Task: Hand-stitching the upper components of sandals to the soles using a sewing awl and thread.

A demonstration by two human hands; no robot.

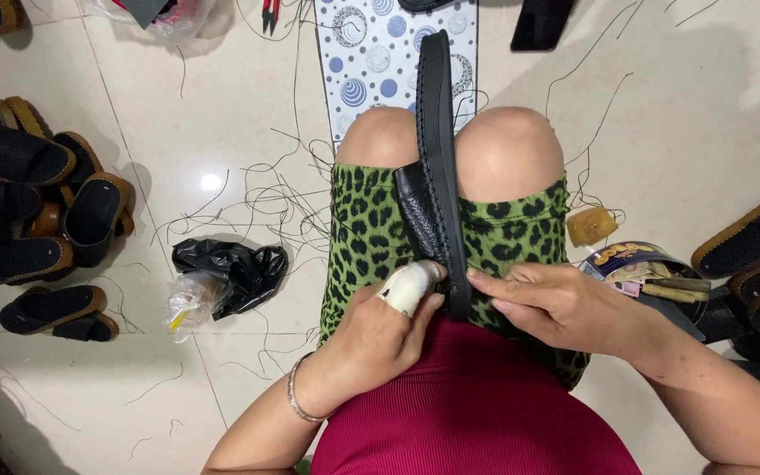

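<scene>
Clamped on edge between the knees, the black sandal runs lengthwise away from the body, near end pinched by the right hand while the left hand, its bandaged finger closed on the strap, could likely slip and twist it.

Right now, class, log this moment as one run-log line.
left hand: taped finger pressing black sandal | right hand: pinching sole edge | sandal: upright between knees | floor: loose threads
</scene>
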